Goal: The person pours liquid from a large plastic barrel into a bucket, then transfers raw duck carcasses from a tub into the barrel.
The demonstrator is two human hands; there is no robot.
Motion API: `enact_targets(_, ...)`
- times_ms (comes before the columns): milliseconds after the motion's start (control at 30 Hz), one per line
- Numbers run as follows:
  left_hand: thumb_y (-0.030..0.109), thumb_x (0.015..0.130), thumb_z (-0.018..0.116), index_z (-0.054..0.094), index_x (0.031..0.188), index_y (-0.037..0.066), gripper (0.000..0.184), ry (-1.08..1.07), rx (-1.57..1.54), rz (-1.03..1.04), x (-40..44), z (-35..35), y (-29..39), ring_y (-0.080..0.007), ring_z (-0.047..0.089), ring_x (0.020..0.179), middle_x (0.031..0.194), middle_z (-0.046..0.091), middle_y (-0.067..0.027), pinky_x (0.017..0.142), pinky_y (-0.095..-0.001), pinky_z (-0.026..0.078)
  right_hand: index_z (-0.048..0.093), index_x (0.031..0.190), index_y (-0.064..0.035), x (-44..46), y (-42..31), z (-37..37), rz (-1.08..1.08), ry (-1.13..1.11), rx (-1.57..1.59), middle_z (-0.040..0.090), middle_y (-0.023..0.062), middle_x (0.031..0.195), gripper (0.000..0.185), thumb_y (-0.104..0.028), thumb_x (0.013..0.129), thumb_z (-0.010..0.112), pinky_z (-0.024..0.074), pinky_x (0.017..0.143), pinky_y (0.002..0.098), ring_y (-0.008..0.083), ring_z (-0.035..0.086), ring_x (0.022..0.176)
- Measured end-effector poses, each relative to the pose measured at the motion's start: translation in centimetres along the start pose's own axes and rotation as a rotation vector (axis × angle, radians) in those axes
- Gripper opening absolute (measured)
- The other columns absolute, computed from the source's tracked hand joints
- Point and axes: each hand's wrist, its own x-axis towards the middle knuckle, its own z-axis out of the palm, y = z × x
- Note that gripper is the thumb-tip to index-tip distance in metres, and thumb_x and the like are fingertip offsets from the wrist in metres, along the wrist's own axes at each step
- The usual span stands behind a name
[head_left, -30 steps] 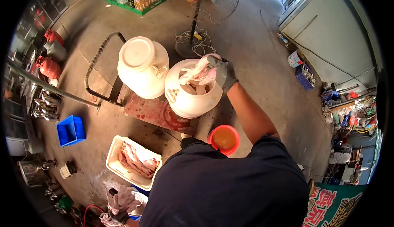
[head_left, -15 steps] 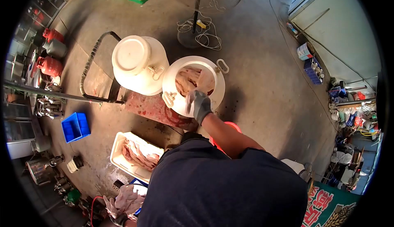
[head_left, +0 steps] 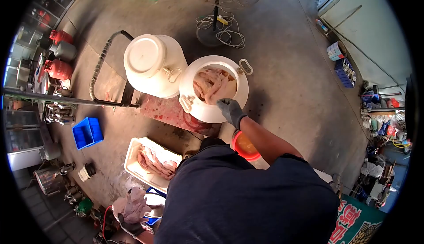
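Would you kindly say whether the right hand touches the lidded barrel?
Apart: the head view shows the open barrel between the right hand and lidded barrel.

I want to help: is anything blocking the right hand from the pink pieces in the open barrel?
No, nothing visible does. The open barrel has no lid on its mouth, and the right hand is at its near rim, by the pink pieces. I can't tell whether they touch.

Pnk meat (head_left: 215,85) in wht drum (head_left: 205,113)

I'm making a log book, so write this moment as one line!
right hand: at open barrel rim | left hand: holding pinkish bundle | barrel: meat inside
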Motion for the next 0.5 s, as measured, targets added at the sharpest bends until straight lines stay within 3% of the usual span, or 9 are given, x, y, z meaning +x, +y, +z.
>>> enact_targets(100,0.039,0.086,0.067,0.058,0.112,0.001,0.047,0.066,0.09,0.145,-3.2,-2.0,2.8,-0.0196,0.057,0.081,0.098,0.061,-0.0116,0.075,-0.0354,0.048,0.067,0.078,-0.0075,-2.4,0.0,5.5,0.043,-0.234,0.067,0.052,-0.0059,0.067,0.02,-0.021,0.093,0.065,0.0377,0.055,0.0268,0.0059,0.045,0.062)
enact_targets(133,0.039,0.086,0.067,0.059,0.112,0.001,0.047,0.097,0.16,0.233,-4.9,-3.0,4.5,-0.0192,0.057,0.08,0.097,0.061,-0.0114,0.074,-0.0352,0.048,0.066,0.08,-0.0086,-3.9,-0.8,7.1,0.205,-0.352,0.042,0.054,-0.0059,0.07,0.018,-0.021,0.093,0.063,0.0372,0.056,0.0262,0.007,0.047,0.064)
enact_targets(200,0.04,0.085,0.067,0.06,0.11,0.001,0.047,0.143,0.325,0.395,-7.9,-5.5,8.3,-0.0185,0.057,0.079,0.095,0.062,-0.011,0.073,-0.0347,0.048,0.062,0.12,-0.0043,-2.6,3.4,10.7,0.293,-0.805,0.27,0.066,0.0052,0.103,0.036,-0.032,0.098,0.063,0.0479,0.084,0.0277,0.0156,0.062,0.091)
enact_targets(233,0.04,0.085,0.068,0.06,0.11,0.001,0.046,0.152,0.402,0.448,-8.8,-6.0,9.8,-0.0181,0.057,0.078,0.094,0.062,-0.0108,0.073,-0.0345,0.048,0.045,0.144,-0.0044,-6.9,-2.1,12.2,0.415,-0.786,0.372,0.056,0.0152,0.134,0.059,-0.04,0.099,0.061,0.0436,0.104,0.0394,0.0291,0.056,0.122)
enact_targets(267,0.04,0.085,0.068,0.061,0.109,0.001,0.046,0.136,0.487,0.484,-8.9,-5.8,10.9,-0.0177,0.057,0.077,0.093,0.062,-0.0106,0.073,-0.0343,0.048,0.038,0.148,-0.0072,-7.8,-2.1,13.7,0.318,-0.856,0.318,0.051,0.0155,0.14,0.064,-0.043,0.098,0.059,0.0411,0.107,0.0417,0.0312,0.052,0.127)
enact_targets(300,0.034,0.081,0.072,0.06,0.082,0.005,0.032,0.205,0.448,0.572,-10.9,3.6,10.3,-0.0125,0.052,0.065,0.073,0.057,-0.002,0.065,-0.0306,0.044,0.032,0.152,-0.01,-8.7,-2.1,15.2,0.215,-0.917,0.268,0.046,0.0157,0.145,0.07,-0.046,0.098,0.058,0.0386,0.109,0.0439,0.0333,0.048,0.131)
enact_targets(333,0.032,0.081,0.071,0.061,0.086,0.003,0.031,0.127,0.519,0.53,-10.7,5.0,11.3,-0.0143,0.055,0.066,0.077,0.059,-0.004,0.066,-0.0317,0.046,0.025,0.156,-0.0128,-9.6,-2.1,16.7,0.11,-0.969,0.223,0.04,0.016,0.151,0.076,-0.049,0.098,0.057,0.036,0.112,0.0462,0.0355,0.044,0.135)
enact_targets(433,0.018,0.076,0.07,0.065,0.097,-0.003,0.029,-0.036,0.53,0.454,-10.2,13.6,11.4,-0.0199,0.064,0.071,0.084,0.067,-0.0089,0.07,-0.0337,0.054,0.018,0.157,-0.0164,-12.2,-7.5,17.0,0.341,-0.945,0.439,0.032,0.0158,0.155,0.087,-0.061,0.093,0.057,0.0363,0.11,0.0493,0.0345,0.041,0.136)
enact_targets(500,0.004,0.07,0.067,0.063,0.11,-0.006,0.041,-0.32,0.771,0.419,-7.0,16.6,12.5,-0.0238,0.069,0.077,0.091,0.071,-0.0117,0.074,-0.0357,0.057,0.027,0.153,-0.016,-10.7,-7.3,16.8,0.371,-0.895,0.468,0.038,0.0146,0.15,0.086,-0.068,0.091,0.053,0.0376,0.108,0.0539,0.0339,0.045,0.132)
